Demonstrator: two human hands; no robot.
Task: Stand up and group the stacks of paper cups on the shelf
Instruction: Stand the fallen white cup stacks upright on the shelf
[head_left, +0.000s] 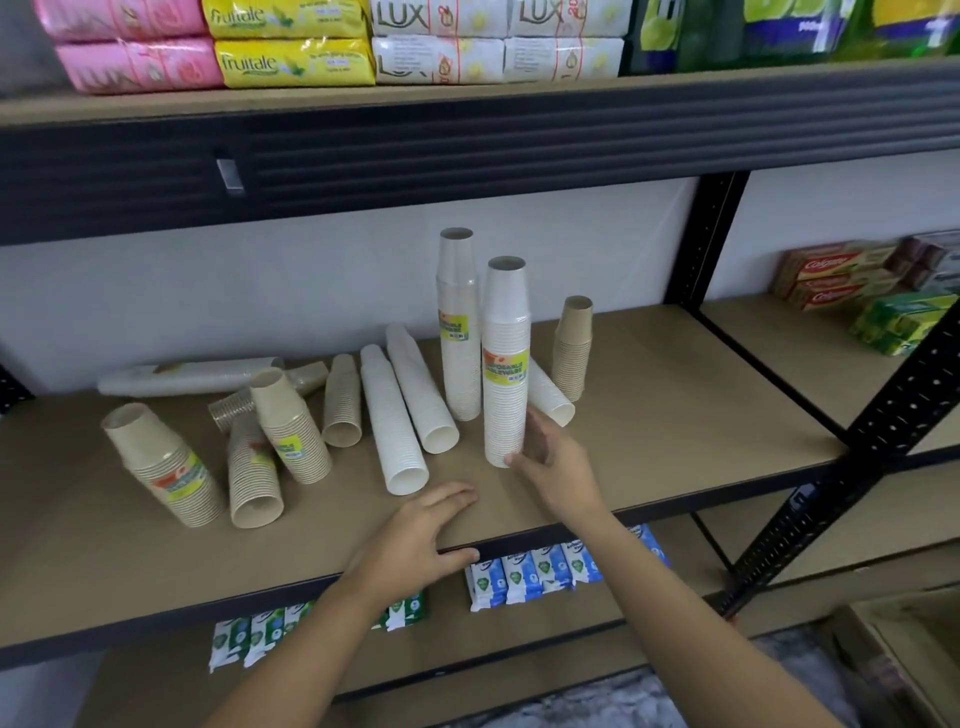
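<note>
Bearing cup stacks (506, 395), tan shelf (675, 405), white wall (260, 291)

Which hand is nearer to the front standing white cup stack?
Right. The right hand holds the white cup stack at its base; the left hand lies flat on the shelf, apart, lower left.

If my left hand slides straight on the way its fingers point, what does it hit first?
Probably the base of the front upright white stack, which the right hand holds, though depth is unclear.
</note>
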